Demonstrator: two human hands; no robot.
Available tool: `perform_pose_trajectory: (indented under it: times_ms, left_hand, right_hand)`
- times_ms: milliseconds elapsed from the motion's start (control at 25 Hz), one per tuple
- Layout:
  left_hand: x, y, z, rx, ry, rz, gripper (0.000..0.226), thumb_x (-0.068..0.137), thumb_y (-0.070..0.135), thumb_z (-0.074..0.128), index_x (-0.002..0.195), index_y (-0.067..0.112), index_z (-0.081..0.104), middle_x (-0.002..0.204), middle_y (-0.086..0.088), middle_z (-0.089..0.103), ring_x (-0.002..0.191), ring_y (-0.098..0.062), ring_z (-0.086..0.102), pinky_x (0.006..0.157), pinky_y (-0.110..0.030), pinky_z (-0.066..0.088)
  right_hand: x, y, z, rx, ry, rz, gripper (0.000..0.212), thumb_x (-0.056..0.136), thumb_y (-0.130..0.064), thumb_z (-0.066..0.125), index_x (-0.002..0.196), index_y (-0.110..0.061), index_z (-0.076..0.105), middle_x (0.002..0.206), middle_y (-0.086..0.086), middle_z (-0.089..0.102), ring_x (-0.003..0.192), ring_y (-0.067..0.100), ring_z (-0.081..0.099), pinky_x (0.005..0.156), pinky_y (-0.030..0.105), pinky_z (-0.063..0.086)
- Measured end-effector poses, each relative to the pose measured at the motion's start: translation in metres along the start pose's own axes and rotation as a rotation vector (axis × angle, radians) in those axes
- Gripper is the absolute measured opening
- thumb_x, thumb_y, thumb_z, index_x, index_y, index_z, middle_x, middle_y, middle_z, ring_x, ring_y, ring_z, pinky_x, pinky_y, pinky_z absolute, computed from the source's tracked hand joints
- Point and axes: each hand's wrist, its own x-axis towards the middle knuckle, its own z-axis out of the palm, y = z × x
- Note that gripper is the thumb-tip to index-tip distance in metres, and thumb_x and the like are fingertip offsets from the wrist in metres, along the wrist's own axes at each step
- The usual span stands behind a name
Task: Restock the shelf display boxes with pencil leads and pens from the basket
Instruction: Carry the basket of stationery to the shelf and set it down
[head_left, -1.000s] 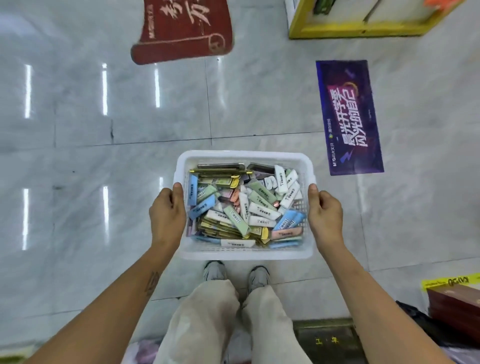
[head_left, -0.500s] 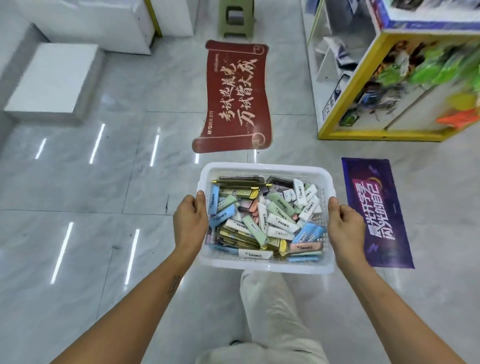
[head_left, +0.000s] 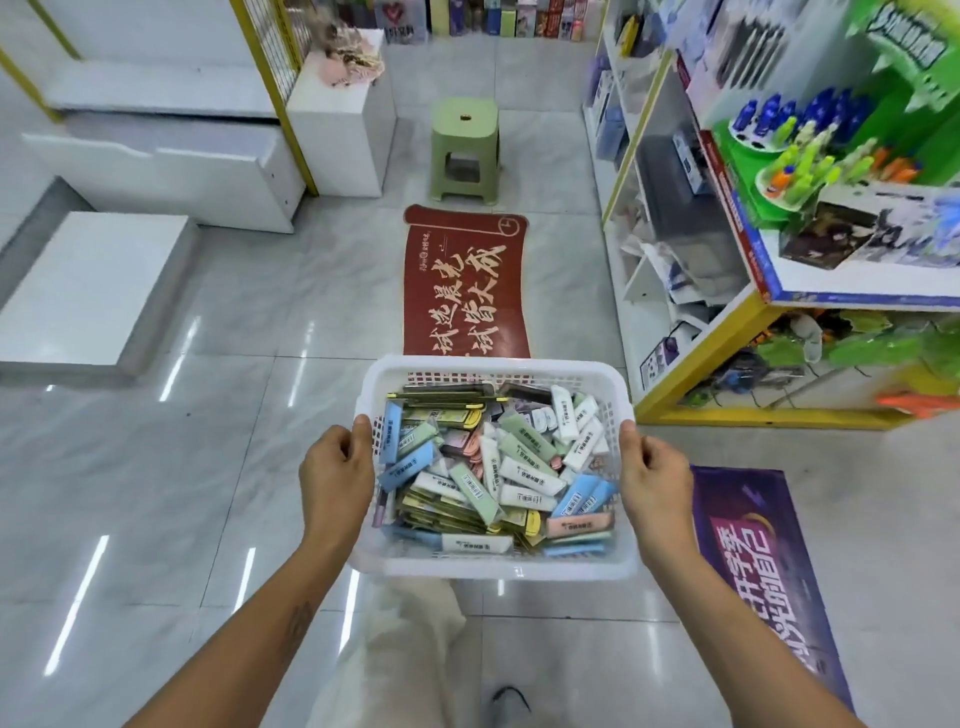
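- The white plastic basket (head_left: 493, 564) hangs in front of the person's waist, above the grey tiled floor (head_left: 156, 467), heaped with flat packets (head_left: 498, 473) in green, blue, white, pink and yellow; there are too many, overlapping, to count, and I cannot tell which hold pencil leads and which pens.
- One basket, two hands: the left hand (head_left: 335, 480) grips the left rim and the right hand (head_left: 657, 486) grips the right rim, each with the thumb on top; the fingers curl under the rim, clamped on it, though mostly out of sight.
- A second ago the view pointed straight down at floor and shoes; now it is raised and the aisle ahead shows, with the basket held the same way. I judge the person is walking the stock toward a shelf, so no restocking has begun.
- On the floor lie two stickers: a red scroll-shaped one (head_left: 465, 291) just beyond the basket and a purple one (head_left: 763, 571) to the right.
- One green plastic stool (head_left: 465, 148) stands further along.
- A yellow-framed shelf unit (head_left: 769, 415) with stationery and toys lines the right side; white display blocks (head_left: 93, 291) sit on the left.
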Motion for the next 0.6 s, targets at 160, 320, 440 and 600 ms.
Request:
perform_pose_trajectory:
  times_ms: [160, 320, 440, 600]
  left_hand:
    - [0.133, 0.053, 0.031, -0.033, 0.005, 0.019, 0.054, 0.099, 0.048, 0.046, 0.076, 0.0, 0.055, 0.071, -0.017, 0.064, 0.069, -0.036, 0.065, 0.058, -0.051, 0.054]
    - [0.27, 0.122, 0.06, -0.01, -0.038, 0.065, 0.052, 0.099, 0.049, 0.046, 0.074, 0.004, 0.055, 0.067, -0.01, 0.063, 0.064, -0.028, 0.064, 0.055, -0.046, 0.054]
    - [0.364, 0.179, 0.087, 0.018, -0.06, 0.1, 0.052, 0.099, 0.048, 0.045, 0.074, 0.003, 0.055, 0.066, -0.009, 0.061, 0.062, -0.026, 0.062, 0.054, -0.041, 0.052]
    - [0.478, 0.237, 0.139, 0.024, -0.089, 0.124, 0.053, 0.099, 0.048, 0.046, 0.072, 0.003, 0.053, 0.063, -0.007, 0.06, 0.057, -0.02, 0.059, 0.051, -0.038, 0.048]
  right_hand:
    - [0.111, -0.072, 0.056, -0.005, 0.034, -0.016, 0.053, 0.101, -0.047, 0.048, 0.062, -0.011, 0.045, 0.056, 0.005, 0.046, 0.055, 0.019, 0.043, 0.051, 0.032, 0.034]
    - [0.215, -0.144, 0.103, -0.012, 0.075, 0.023, 0.059, 0.1, -0.051, 0.046, 0.07, -0.001, 0.054, 0.066, 0.018, 0.058, 0.06, 0.029, 0.053, 0.055, 0.042, 0.044]
    - [0.296, -0.199, 0.13, 0.017, 0.118, 0.063, 0.059, 0.099, -0.052, 0.046, 0.073, -0.001, 0.056, 0.071, 0.02, 0.063, 0.069, 0.038, 0.062, 0.059, 0.047, 0.051]
    - [0.41, -0.25, 0.163, 0.039, 0.13, 0.083, 0.062, 0.099, -0.055, 0.046, 0.078, 0.001, 0.06, 0.076, 0.021, 0.066, 0.076, 0.042, 0.064, 0.065, 0.054, 0.055]
